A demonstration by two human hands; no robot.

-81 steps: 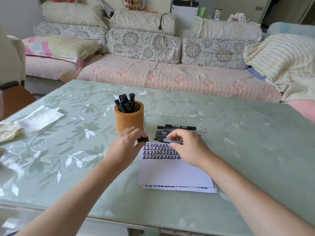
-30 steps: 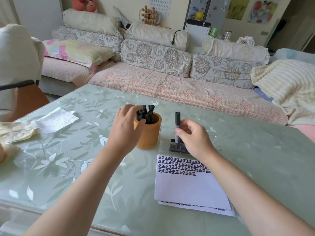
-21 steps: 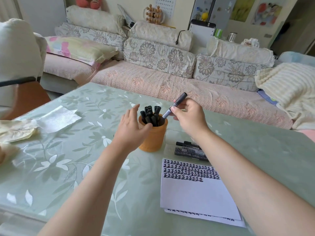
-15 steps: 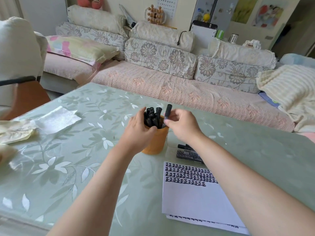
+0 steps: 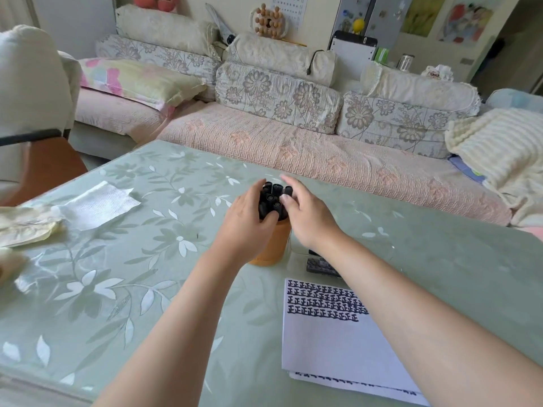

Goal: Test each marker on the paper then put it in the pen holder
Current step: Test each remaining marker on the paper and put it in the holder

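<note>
Left hand (image 5: 244, 227) grips the pen holder (image 5: 274, 245); right hand (image 5: 311, 221), fingers apart, seems to press the markers (image 5: 271, 198). A hard push could tip it

We see a table (image 5: 164, 259) under a pale green cover printed with white leaves and flowers, with a white paper napkin (image 5: 97, 204) lying flat near its left side and a crumpled cream cloth (image 5: 23, 227) just beside it. Beyond the table stands a pink-covered sofa (image 5: 293, 148) with a pastel pillow (image 5: 138, 80) and a ribbed cream blanket (image 5: 499, 148).
</note>
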